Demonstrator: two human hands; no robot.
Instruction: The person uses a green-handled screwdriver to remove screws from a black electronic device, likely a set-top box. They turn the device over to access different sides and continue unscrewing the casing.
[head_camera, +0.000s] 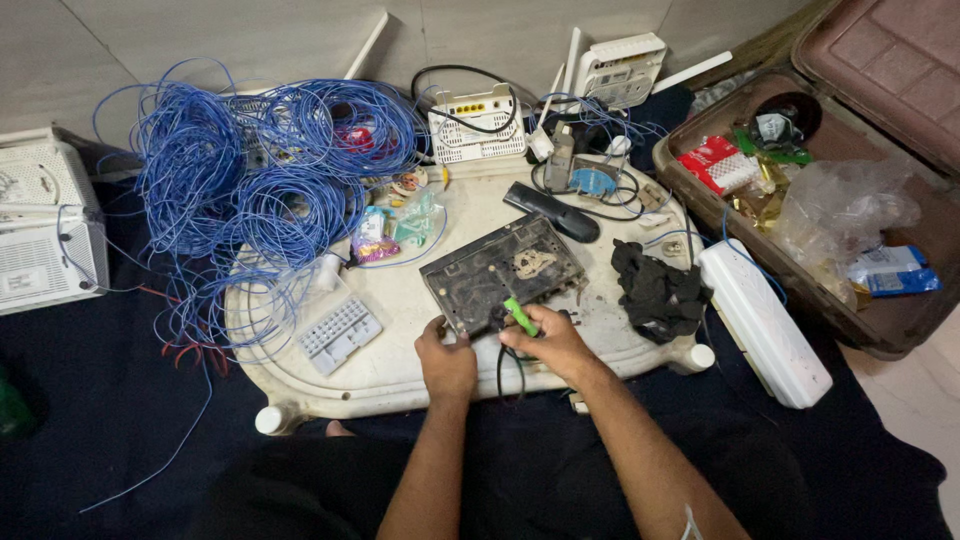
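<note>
Gripping a green-handled tool (519, 316), the right hand (553, 343) works at the near edge of a dirty black box (500, 270). The left hand (446, 363) pinches that box's corner. Blue wire (250, 180) is piled just left on the white tray (400, 350).

Both bare forearms reach forward from the bottom of the view and come close together. The left hand (446, 362) is curled, knuckles up, fingers closed in a grip. The right hand (548, 343) is just beside it, fingers pinched together.
</note>
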